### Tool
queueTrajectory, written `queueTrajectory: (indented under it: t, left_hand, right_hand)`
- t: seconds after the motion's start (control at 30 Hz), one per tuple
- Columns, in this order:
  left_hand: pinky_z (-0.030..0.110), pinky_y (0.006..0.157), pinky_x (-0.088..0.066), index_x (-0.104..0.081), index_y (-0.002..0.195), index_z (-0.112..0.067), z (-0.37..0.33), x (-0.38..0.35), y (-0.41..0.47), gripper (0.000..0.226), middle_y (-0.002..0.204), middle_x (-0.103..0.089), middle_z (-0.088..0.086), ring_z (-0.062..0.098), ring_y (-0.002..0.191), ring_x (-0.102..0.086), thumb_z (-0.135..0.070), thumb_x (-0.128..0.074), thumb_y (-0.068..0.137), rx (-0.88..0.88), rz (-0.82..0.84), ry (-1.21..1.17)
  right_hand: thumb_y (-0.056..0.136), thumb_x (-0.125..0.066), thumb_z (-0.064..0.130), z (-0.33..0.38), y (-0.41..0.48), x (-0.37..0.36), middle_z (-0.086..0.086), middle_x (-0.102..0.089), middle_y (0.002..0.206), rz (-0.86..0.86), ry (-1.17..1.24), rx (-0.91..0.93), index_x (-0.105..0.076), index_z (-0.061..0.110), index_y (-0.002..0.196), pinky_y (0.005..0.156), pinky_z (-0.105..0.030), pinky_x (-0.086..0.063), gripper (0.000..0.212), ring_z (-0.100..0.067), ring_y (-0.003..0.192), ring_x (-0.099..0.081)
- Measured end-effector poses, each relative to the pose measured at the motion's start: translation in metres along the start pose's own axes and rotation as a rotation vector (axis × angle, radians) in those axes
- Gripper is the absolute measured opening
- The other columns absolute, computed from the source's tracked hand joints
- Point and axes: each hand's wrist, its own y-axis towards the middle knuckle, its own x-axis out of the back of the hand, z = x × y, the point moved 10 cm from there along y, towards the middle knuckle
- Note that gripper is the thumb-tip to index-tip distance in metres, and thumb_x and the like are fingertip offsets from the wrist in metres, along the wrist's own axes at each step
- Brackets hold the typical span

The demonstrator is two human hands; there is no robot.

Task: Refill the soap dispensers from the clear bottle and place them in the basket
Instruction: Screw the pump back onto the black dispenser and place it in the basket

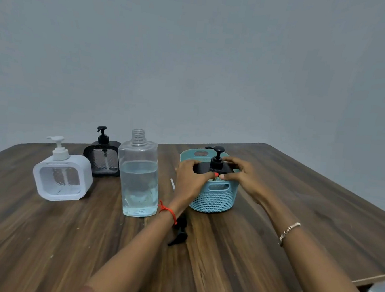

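Forearms [132,256] reach in, L hand [188,180] & R hand [242,175] gripping black dispenser [208,168] in blue basket [212,200]; I judge it rigid, slick, liquid-heavy: hold sides, not pump [217,152].

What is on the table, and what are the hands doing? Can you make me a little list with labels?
left hand: grips the held black dispenser
right hand: grips the same dispenser from the other side
held black dispenser: in the blue basket, top above the rim
clear bottle: upright, cap off, partly full
white dispenser: on the table, far left
other black dispenser: behind the white one
small black piece: lies by the left wrist, partly hidden
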Motion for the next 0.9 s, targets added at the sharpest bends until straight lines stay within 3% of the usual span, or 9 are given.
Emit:
queueTrajectory:
  t: [0.07,0.17,0.27,0.33,0.43,0.5,0.67,0.77,0.9]
  left_hand:
    - [0.036,0.089,-0.044,-0.062,0.089,-0.014,0.007,0.000,0.000,0.032,0.098,-0.061,0.000,0.018,0.100,-0.053,-0.032,-0.077,0.068,0.013,-0.009,0.033]
    - [0.042,0.096,-0.041,-0.061,0.091,-0.011,0.012,-0.001,0.001,0.039,0.102,-0.059,0.003,0.019,0.101,-0.052,-0.038,-0.075,0.067,0.053,-0.015,0.051]
    - [0.053,0.109,-0.024,-0.057,0.083,-0.020,0.004,0.000,-0.002,0.026,0.090,-0.050,-0.011,0.017,0.104,-0.047,-0.042,-0.069,0.074,0.045,-0.010,0.134]
    - [0.058,0.114,-0.009,-0.056,0.081,-0.022,0.000,0.000,-0.004,0.018,0.090,-0.047,-0.021,0.022,0.125,-0.041,-0.038,-0.065,0.081,0.033,0.004,0.164]
    - [0.059,0.113,0.012,-0.060,0.089,-0.020,0.001,-0.004,-0.005,0.022,0.119,-0.058,-0.004,0.023,0.145,-0.013,-0.042,-0.058,0.086,0.038,0.038,0.231]
    - [0.060,0.111,0.016,-0.059,0.091,-0.017,0.006,-0.008,-0.003,0.030,0.124,-0.058,0.002,0.026,0.146,-0.005,-0.046,-0.052,0.088,0.026,0.071,0.315]
    - [0.058,0.113,0.010,-0.054,0.114,-0.009,0.005,-0.010,-0.004,0.048,0.133,-0.050,0.007,0.027,0.147,-0.004,-0.050,-0.043,0.092,-0.027,0.126,0.455]
    - [0.048,0.117,0.003,-0.046,0.133,-0.009,-0.018,0.000,-0.009,0.052,0.145,-0.042,0.006,0.021,0.146,-0.011,-0.043,-0.043,0.095,-0.124,0.102,0.414]
    - [0.033,0.115,-0.025,-0.054,0.128,-0.005,-0.064,0.040,-0.021,0.042,0.135,-0.054,0.010,0.020,0.134,-0.040,-0.030,-0.054,0.094,-0.363,-0.011,0.214]
  right_hand:
    - [0.067,-0.074,0.008,-0.003,0.000,0.001,-0.005,-0.062,0.115,-0.009,0.010,-0.010,-0.060,0.015,0.114,0.099,-0.038,-0.043,0.049,-0.019,0.110,-0.055]
    - [0.071,-0.072,0.005,-0.004,0.000,0.001,-0.008,-0.062,0.118,0.001,0.002,-0.015,-0.060,0.010,0.117,0.100,-0.038,-0.042,0.048,-0.021,0.111,-0.056]
    - [0.078,-0.066,0.004,-0.004,0.002,-0.001,-0.009,-0.061,0.122,0.013,-0.012,-0.021,-0.059,0.010,0.120,0.100,-0.038,-0.043,0.044,-0.020,0.111,-0.056]
    - [0.081,-0.063,0.007,-0.003,0.004,-0.003,-0.007,-0.060,0.125,0.017,-0.050,-0.035,-0.058,0.012,0.124,0.103,-0.040,-0.041,0.043,-0.020,0.113,-0.055]
    - [0.086,-0.058,0.012,-0.001,0.004,-0.007,-0.005,-0.057,0.130,0.029,-0.128,-0.057,-0.054,0.017,0.128,0.106,-0.042,-0.038,0.043,-0.020,0.117,-0.052]
    - [0.088,-0.054,0.014,0.004,0.003,-0.011,-0.004,-0.056,0.132,0.042,-0.211,-0.043,-0.054,0.020,0.129,0.105,-0.040,-0.037,0.042,-0.019,0.118,-0.051]
    - [0.092,-0.047,0.017,0.013,-0.003,-0.011,-0.004,-0.051,0.137,0.004,-0.348,-0.049,-0.051,0.021,0.131,0.104,-0.034,-0.032,0.040,-0.021,0.125,-0.045]
    - [0.091,-0.050,0.020,0.034,-0.014,0.007,-0.007,-0.044,0.142,-0.263,-0.315,0.022,-0.049,0.014,0.131,0.112,-0.047,-0.023,0.041,-0.022,0.133,-0.036]
    - [0.089,-0.057,0.013,0.100,-0.041,0.005,-0.010,-0.053,0.132,-0.512,-0.127,0.296,-0.057,0.007,0.118,0.109,-0.042,-0.031,0.030,-0.022,0.128,-0.043]
